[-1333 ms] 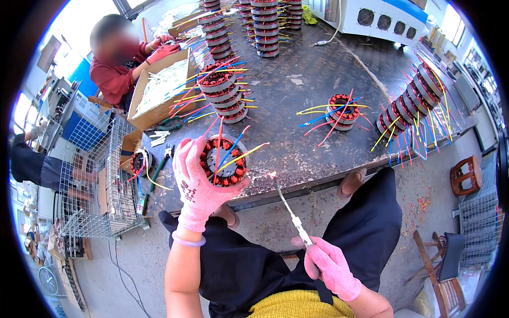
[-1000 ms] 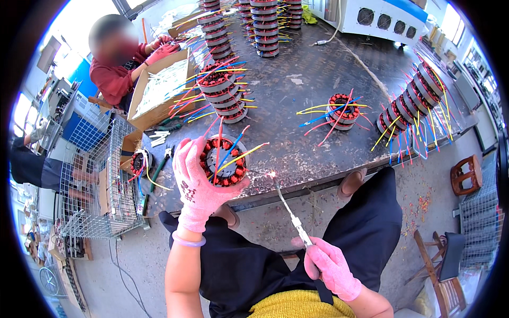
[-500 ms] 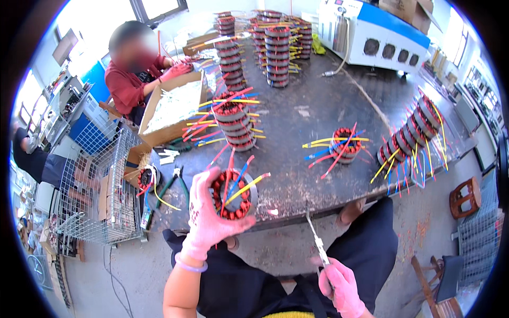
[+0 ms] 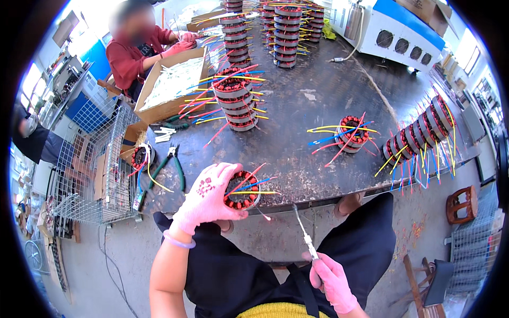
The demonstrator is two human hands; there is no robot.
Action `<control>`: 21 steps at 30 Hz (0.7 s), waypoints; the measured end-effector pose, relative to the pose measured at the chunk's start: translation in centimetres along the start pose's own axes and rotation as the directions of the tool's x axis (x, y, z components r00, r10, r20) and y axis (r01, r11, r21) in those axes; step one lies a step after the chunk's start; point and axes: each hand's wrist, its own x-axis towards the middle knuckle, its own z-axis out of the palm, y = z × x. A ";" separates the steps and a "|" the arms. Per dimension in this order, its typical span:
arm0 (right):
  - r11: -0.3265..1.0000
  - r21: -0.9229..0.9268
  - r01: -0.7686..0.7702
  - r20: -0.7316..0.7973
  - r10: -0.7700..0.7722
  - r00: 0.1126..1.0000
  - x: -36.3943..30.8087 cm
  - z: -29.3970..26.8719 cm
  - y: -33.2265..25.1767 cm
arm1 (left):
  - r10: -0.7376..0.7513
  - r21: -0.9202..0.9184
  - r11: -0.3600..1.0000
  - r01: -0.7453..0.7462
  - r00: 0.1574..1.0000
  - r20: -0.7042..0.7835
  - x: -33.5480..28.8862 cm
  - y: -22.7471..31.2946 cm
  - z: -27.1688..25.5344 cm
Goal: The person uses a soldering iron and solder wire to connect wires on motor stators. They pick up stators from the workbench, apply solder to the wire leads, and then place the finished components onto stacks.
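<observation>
One grey ring (image 4: 257,199), red coils (image 4: 247,203) inside, red, blue, yellow leads (image 4: 255,184)

Brown stool (image 4: 461,204) on floor (image 4: 143,275); white-blue vented machine (image 4: 395,29) on dark table (image 4: 297,127).

Your left hand (image 4: 208,195) is stretched out in front and bent in a wide curve. Your right hand (image 4: 334,281) is lower, nearer to you, and curled in a grip.

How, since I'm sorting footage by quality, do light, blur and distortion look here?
Head view: right-hand window washed out white; head view: co-worker's face blurred away, but left hand and held ring fairly crisp; head view: black rim, table's near edge bowed.
</observation>
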 end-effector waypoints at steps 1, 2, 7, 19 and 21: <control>1.000 0.001 -0.016 0.009 0.016 1.000 0.2 0.0 0.4 | -0.003 0.008 1.000 0.003 1.000 0.021 0.1 0.0 0.1; 1.000 -0.001 -0.026 0.019 0.026 0.999 0.3 -0.1 0.6 | 0.020 0.027 0.999 -0.020 0.999 0.027 0.2 -0.2 0.3; 0.999 -0.049 -0.002 0.060 0.005 0.998 0.8 -0.5 1.8 | 0.057 0.050 0.997 -0.059 0.997 0.055 0.1 -0.6 1.0; 0.999 -0.053 0.002 0.060 0.001 0.998 1.6 -0.1 2.7 | 0.034 0.132 0.990 -0.042 0.998 0.058 0.5 0.1 1.1; 1.000 -0.024 -0.008 0.063 0.009 0.998 1.9 0.1 3.2 | 0.012 0.131 0.991 -0.020 0.998 0.062 0.4 0.3 0.8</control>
